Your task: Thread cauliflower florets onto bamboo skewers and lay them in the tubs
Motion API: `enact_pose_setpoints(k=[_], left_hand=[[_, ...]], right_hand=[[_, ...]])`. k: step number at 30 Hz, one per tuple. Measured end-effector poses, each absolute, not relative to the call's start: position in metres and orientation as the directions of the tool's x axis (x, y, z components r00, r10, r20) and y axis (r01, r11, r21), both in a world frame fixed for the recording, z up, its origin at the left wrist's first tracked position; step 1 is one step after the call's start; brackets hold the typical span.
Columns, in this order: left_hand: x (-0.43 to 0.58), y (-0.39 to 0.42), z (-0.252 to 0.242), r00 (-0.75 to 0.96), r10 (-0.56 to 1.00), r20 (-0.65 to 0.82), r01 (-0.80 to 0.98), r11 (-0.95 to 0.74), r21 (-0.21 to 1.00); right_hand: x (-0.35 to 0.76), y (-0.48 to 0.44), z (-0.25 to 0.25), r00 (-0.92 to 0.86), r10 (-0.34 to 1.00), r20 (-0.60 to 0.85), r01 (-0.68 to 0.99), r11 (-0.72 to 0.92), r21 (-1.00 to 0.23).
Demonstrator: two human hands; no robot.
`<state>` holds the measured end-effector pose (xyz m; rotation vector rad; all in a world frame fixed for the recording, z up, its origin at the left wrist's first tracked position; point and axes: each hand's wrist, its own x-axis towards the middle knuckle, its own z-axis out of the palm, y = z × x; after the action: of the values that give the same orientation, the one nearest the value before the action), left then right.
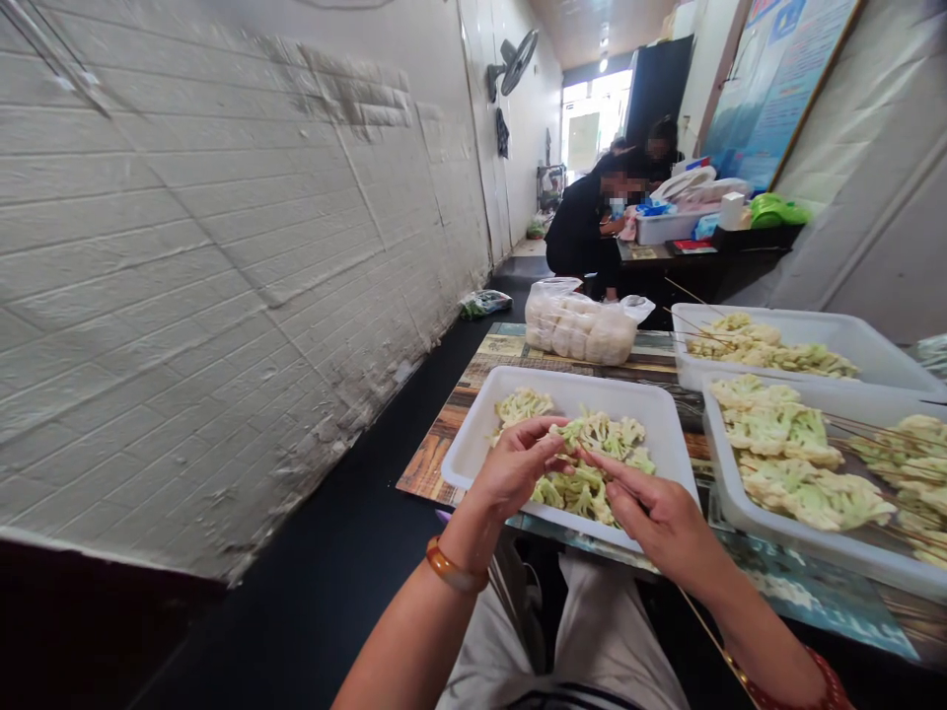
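Observation:
Over a white tray [480, 434] of loose cauliflower florets [524, 404], my left hand [514, 468] pinches a floret [566, 434] between thumb and fingers. My right hand [658, 518] is closed on a thin bamboo skewer [702, 616] that runs back under my wrist, its tip at the floret. Both hands meet above the tray's near edge.
Two more white trays [784, 320] [729, 498] hold skewered cauliflower at the right. A plastic bag [584, 325] of pale round pieces lies behind. The brick wall [222, 266] runs close on the left. Two people sit at a far table [702, 258].

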<state>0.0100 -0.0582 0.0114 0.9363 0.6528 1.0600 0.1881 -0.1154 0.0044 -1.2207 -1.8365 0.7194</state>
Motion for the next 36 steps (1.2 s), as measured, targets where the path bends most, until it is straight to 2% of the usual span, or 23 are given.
enact_pose_setpoints(k=[7,13,20,26,36], left_hand=[[0.010,-0.056,0.009,0.259,0.966,0.018,-0.447,0.103,0.889],[0.010,-0.058,0.010,0.246,0.968,0.047,-0.428,0.065,0.902],[0.010,-0.056,0.006,0.241,0.961,0.136,-0.400,-0.030,0.916],[0.012,-0.058,0.008,0.233,0.942,0.241,-0.308,-0.164,0.937],[0.009,-0.058,0.005,0.223,0.970,0.100,-0.392,-0.004,0.920]], right_hand=[[0.189,-0.116,0.004,-0.226,0.940,0.256,0.500,0.337,-0.797],[0.188,-0.116,0.006,-0.227,0.936,0.268,0.491,0.347,-0.799],[0.189,-0.115,0.003,-0.232,0.930,0.283,0.496,0.364,-0.788],[0.188,-0.114,0.001,-0.245,0.921,0.304,0.483,0.388,-0.785],[0.187,-0.115,-0.005,-0.227,0.918,0.326,0.497,0.397,-0.772]])
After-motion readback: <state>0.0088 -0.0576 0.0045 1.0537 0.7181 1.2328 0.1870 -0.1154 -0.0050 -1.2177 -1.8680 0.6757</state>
